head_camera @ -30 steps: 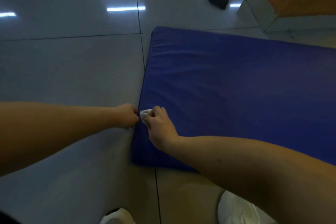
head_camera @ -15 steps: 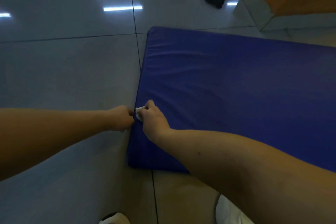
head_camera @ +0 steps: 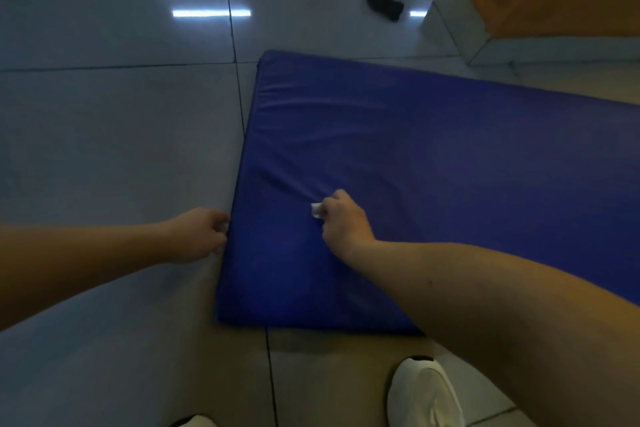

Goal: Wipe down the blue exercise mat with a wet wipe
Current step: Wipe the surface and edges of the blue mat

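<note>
Blue exercise mat (head_camera: 433, 166), one only, lies flat on the tiled floor (head_camera: 121, 149), its near left corner close to the person's feet. One small white wet wipe (head_camera: 316, 210) sits on the mat's top, a little in from the left edge, bunched and pinched in the fingers of the right hand (head_camera: 344, 222); the cover puckers into creases just ahead of it. The left hand (head_camera: 197, 234) rests at the mat's left side edge with its fingers (head_camera: 221, 220) curled against it; whether they grip the cover I cannot tell. Two white shoes show at the bottom, one on the right (head_camera: 426, 395) and one partly cut off (head_camera: 195, 421). One dark bundle (head_camera: 384, 3) lies on the floor beyond the mat.
</note>
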A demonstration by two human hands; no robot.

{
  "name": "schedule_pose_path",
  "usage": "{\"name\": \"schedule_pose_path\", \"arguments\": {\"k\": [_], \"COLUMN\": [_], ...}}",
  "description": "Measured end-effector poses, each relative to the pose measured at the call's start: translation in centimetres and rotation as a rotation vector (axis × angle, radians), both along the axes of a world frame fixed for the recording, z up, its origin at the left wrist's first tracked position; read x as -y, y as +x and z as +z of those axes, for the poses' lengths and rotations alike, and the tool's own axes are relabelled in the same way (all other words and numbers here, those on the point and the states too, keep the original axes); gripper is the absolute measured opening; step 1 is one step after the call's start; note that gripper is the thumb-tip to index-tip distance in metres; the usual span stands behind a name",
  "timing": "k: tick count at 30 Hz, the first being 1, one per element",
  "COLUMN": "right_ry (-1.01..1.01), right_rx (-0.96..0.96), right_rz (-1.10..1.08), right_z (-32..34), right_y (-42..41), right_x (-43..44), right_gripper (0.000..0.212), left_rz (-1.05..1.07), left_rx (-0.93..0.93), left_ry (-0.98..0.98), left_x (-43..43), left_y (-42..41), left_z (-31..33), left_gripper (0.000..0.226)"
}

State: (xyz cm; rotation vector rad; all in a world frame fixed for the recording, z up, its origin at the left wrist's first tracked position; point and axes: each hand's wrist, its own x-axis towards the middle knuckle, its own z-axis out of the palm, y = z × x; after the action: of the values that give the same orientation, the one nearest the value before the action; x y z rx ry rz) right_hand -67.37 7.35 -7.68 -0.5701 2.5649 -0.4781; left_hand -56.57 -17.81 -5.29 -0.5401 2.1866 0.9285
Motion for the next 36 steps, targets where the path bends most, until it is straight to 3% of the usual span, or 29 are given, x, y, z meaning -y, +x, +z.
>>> {"name": "schedule_pose_path", "arguments": {"k": [5, 9, 16, 21, 29, 33, 36], "right_ry": [0.114, 0.003, -0.184, -0.129, 0.03, -0.002, -0.082], "right_rx": [-0.021, 0.043, 0.215, 0.185, -0.007, 0.049, 0.13], "right_rz": [-0.314, -0.471, -0.093, 0.068, -0.19, -0.277, -0.212], "right_z": [1.2, 1.4, 0.9, 1.1, 0.7, 0.8, 0.9], "right_y": [-1.0, 0.9, 6.5, 5.5, 1.0, 1.9, 4.2], "right_x": [-4.1, -0.8, 9.8, 7.6, -6.2, -5.1, -0.4], "right_gripper": [0.012, 0.017, 0.017, 0.009, 0.016, 0.019, 0.025], "left_rz": [0.014, 0.064, 0.141, 0.133, 0.127, 0.113, 0.112], "left_rx": [0.008, 0.018, 0.02, 0.044, 0.043, 0.041, 0.044], "left_ry": [0.012, 0.018, 0.03, 0.037, 0.002, -0.005, 0.008], "left_x": [-0.1, -0.4, -0.6, -0.5, -0.3, -0.5, -0.4], "left_y": [-0.1, 0.0, 0.5, 0.6, -0.3, -0.1, 0.4], "left_z": [0.1, 0.3, 0.5, 0.6, 0.6, 0.7, 0.6], "left_gripper": [0.041, 0.046, 0.048, 0.044, 0.027, 0.027, 0.033]}}
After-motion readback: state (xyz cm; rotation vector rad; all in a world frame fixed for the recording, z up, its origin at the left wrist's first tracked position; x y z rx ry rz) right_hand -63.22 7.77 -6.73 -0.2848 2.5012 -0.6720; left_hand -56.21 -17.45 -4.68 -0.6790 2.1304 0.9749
